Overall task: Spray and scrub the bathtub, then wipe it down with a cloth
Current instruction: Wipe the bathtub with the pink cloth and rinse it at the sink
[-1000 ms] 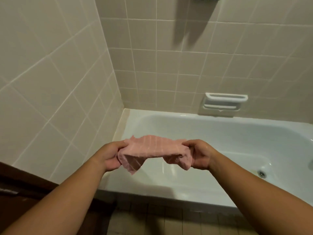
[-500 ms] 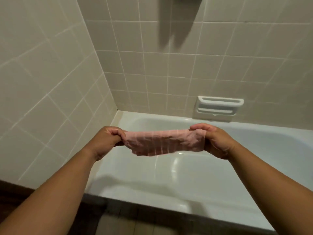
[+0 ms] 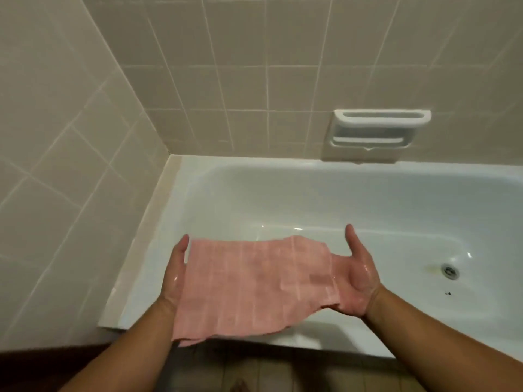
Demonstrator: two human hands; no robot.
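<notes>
A pink striped cloth [image 3: 249,287] lies spread flat across both my upturned palms, above the near rim of the white bathtub [image 3: 297,199]. My left hand [image 3: 175,274] supports its left edge with straight fingers pointing away from me. Under the cloth's right edge is my right hand [image 3: 357,274], palm up and wet, fingers straight. The cloth's near edge hangs down over the rim. The tub's inside looks wet and shiny.
The drain [image 3: 449,271] sits at the tub's bottom right, with small dark specks [image 3: 447,293] near it. A white soap dish [image 3: 376,131] is set in the tiled back wall. A tiled wall [image 3: 56,165] closes the left end. Brown floor tiles lie below.
Both hands gripped the bunched cloth and pulled it taut. Now they have opened, palms up, and the cloth is spread out flat over them, lower and closer to me.
</notes>
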